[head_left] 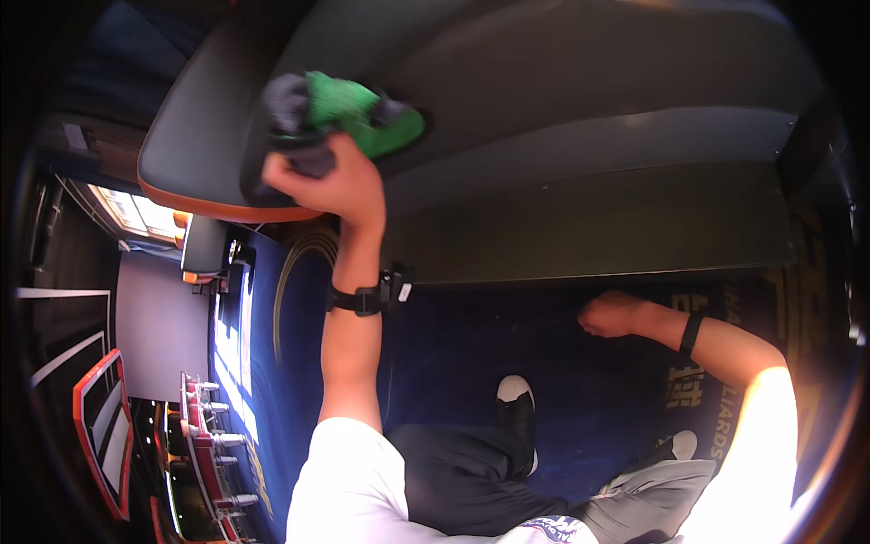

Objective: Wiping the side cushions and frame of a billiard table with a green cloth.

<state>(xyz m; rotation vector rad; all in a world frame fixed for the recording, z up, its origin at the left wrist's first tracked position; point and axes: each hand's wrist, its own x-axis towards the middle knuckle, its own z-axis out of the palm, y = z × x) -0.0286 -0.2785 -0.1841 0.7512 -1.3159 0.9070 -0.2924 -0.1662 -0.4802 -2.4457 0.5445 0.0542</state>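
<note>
My left hand (340, 186) is closed around a bunched green and dark-grey cloth (343, 107). The cloth is a little blurred and lies against the dark padded seat (562, 68), near where it meets a rounded dark panel with an orange-brown edge (204, 127). A black strap with a small device (370, 297) circles my left wrist. Lower down, over the blue carpet, my right hand (612, 315) hangs apart from the seat with its fingers curled in, and no object shows in it. A thin black band (691, 335) sits on that forearm.
Below the seat runs a flat dark base panel (589, 222), which meets the blue patterned carpet (444, 344). My shoes (517, 412) stand on the carpet close to it. At far left are a red-framed board (102, 435), a game table with rods (213, 444) and a bright window (140, 210).
</note>
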